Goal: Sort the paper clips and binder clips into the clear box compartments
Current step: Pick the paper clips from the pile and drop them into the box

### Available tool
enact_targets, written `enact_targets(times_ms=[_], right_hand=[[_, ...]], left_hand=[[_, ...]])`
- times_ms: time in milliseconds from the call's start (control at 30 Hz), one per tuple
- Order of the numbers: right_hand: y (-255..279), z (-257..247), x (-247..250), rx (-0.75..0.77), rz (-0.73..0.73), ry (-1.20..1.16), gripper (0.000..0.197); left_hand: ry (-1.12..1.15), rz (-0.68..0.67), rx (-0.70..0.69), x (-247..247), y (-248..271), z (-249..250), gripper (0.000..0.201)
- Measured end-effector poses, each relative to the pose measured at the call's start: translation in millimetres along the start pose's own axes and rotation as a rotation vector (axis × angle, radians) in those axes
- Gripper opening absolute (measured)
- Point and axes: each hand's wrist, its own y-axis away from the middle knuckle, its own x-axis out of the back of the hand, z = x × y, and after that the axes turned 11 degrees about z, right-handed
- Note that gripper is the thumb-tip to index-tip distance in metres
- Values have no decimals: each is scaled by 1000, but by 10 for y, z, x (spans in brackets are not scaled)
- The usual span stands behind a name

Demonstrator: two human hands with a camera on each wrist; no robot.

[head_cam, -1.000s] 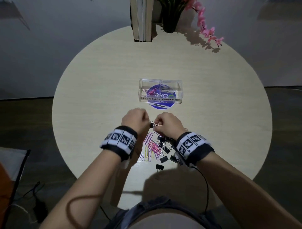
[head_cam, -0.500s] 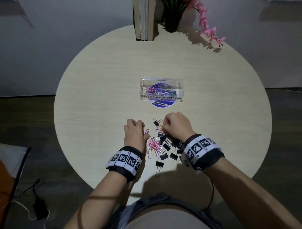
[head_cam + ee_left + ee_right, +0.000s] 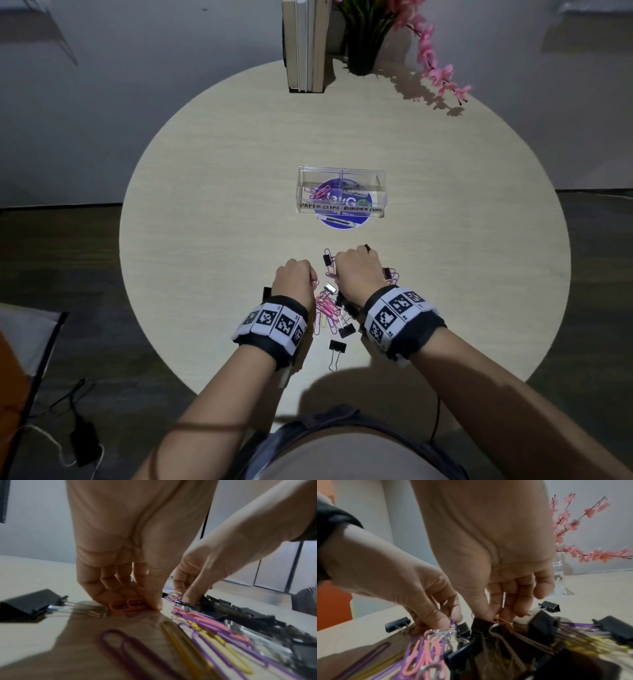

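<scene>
The clear box stands mid-table, its left compartment labelled PAPER CLIPS and its right BINDER CLIPS; pink paper clips lie in the left one. A pile of coloured paper clips and black binder clips lies between my wrists. My left hand pinches a pink paper clip against the table at the pile's left edge. My right hand pinches a yellow paper clip on top of black binder clips at the pile's far side. The head view hides both hands' fingertips.
Single black binder clips lie loose: one left of my left hand, one near the table's front, one beyond my right fingers. Books and a vase of pink flowers stand at the far edge.
My hands, first together over a binder clip, have parted. The left hand drew back to the pile's left edge and curled onto a pink paper clip. The right hand stayed at the pile.
</scene>
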Motion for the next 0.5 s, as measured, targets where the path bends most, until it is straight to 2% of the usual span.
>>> enact_targets(times_ms=[67, 167, 233, 300, 433, 500], right_hand=[[-5, 17, 78, 5, 9, -33, 18], [-160, 90, 317, -129, 60, -297, 19], [-373, 123, 532, -213, 152, -521, 9], [-643, 134, 737, -256, 252, -666, 8], [-1024, 122, 882, -316, 235, -824, 2], [-1024, 170, 851, -348, 228, -851, 14]], left_hand=[[-59, 37, -35, -65, 18, -5, 14], [-118, 17, -81, -112, 25, 1, 19], [-160, -19, -113, -110, 10, 8, 20], [-138, -35, -112, -59, -11, 18, 18], [164, 4, 28, 210, -170, 70, 5], [362, 62, 84, 405, -388, 158, 3]])
